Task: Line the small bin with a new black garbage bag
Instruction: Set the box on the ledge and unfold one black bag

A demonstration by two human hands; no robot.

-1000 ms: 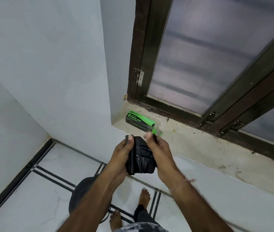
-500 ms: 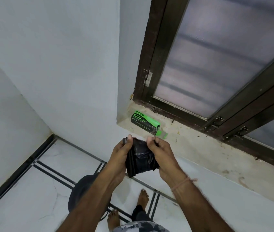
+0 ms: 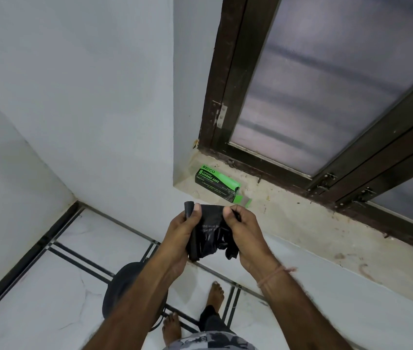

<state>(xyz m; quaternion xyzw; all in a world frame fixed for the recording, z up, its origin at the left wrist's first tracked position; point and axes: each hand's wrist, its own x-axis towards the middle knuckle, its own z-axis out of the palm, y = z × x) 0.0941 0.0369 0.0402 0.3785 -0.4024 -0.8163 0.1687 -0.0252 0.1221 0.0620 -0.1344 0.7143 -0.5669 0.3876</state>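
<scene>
Already, bag (image 3: 209, 233): is pulled wider than before; unfolding is begun.
Left hand (image 3: 178, 236), right hand (image 3: 245, 233): bag's top edge is pinched.
Bin (image 3: 117, 291): not yet lined.

A sandy, stained window sill (image 3: 301, 218) runs across the right side. On its far edge stands a dark brown window frame (image 3: 216, 97) holding a frosted pane (image 3: 314, 84). A small metal hinge (image 3: 221, 117) sits on the frame's left upright, above the sill's left end. Metal latches (image 3: 326, 178) are fixed to the lower rail just above the sill. A pale grey wall (image 3: 86, 97) drops left of and below the sill to a white tiled floor (image 3: 36, 304) crossed by dark strips (image 3: 81, 260). Bare feet (image 3: 215, 295) stand on the floor below the sill.
</scene>
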